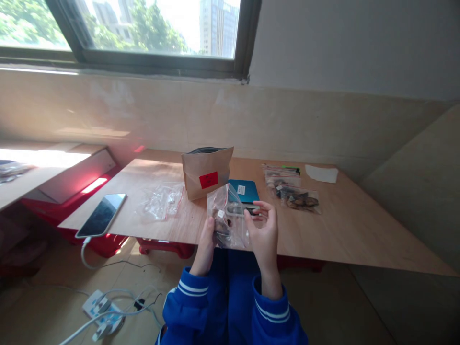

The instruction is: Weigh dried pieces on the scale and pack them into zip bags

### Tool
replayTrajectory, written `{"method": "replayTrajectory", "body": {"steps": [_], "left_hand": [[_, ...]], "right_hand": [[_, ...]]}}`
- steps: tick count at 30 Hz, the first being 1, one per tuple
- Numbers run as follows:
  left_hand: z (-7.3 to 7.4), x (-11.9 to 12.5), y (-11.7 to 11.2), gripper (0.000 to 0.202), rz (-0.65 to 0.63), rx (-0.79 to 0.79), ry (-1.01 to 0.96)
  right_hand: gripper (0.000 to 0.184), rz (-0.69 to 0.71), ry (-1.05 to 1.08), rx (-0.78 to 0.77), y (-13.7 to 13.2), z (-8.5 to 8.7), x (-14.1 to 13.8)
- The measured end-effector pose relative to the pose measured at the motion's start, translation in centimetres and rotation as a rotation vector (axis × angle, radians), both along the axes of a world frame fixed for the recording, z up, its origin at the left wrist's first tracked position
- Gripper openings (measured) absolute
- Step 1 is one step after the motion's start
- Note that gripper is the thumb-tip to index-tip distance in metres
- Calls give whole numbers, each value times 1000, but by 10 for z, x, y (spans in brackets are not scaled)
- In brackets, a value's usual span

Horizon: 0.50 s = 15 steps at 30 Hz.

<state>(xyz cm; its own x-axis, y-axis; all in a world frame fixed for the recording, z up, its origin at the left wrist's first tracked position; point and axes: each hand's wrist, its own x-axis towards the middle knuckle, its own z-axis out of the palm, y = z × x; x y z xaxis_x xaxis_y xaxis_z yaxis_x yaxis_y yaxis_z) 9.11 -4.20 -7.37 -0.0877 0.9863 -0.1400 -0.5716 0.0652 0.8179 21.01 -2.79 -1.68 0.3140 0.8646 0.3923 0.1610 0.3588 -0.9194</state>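
My left hand [205,247] grips the left side of a clear zip bag [235,230] with dark brown dried pieces in its lower part. The bag is held up at the table's near edge, and a small white label shows through it. My right hand [264,235] is at the bag's right side, thumb against the plastic and fingers curled. Just behind the bag lies a blue flat device [246,188], possibly a scale, with a white label and partly covered. A brown paper pouch [194,177] with a red label stands upright behind and left of the bag, its top open.
Clear empty bags [158,201] lie left of the pouch. A phone [102,214] with a charging cable rests at the table's left edge. Filled zip bags [300,199] and a white paper [321,173] lie to the right. A power strip [102,311] is on the floor.
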Motion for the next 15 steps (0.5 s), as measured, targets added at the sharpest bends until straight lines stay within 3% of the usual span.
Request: {"method": "replayTrajectory", "body": {"steps": [2, 5, 11, 15], "left_hand": [[-8, -4, 3, 61, 82, 5, 80], [-17, -8, 5, 62, 157, 59, 200], [-13, -14, 3, 60, 143, 129, 327], [-10, -21, 5, 59, 156, 93, 366]], "right_hand": [[10, 42, -150, 57, -4, 3, -1], [6, 274, -226, 0, -6, 4, -5], [50, 762, -362, -84, 15, 0, -11], [61, 912, -437, -131, 27, 1, -13]]}}
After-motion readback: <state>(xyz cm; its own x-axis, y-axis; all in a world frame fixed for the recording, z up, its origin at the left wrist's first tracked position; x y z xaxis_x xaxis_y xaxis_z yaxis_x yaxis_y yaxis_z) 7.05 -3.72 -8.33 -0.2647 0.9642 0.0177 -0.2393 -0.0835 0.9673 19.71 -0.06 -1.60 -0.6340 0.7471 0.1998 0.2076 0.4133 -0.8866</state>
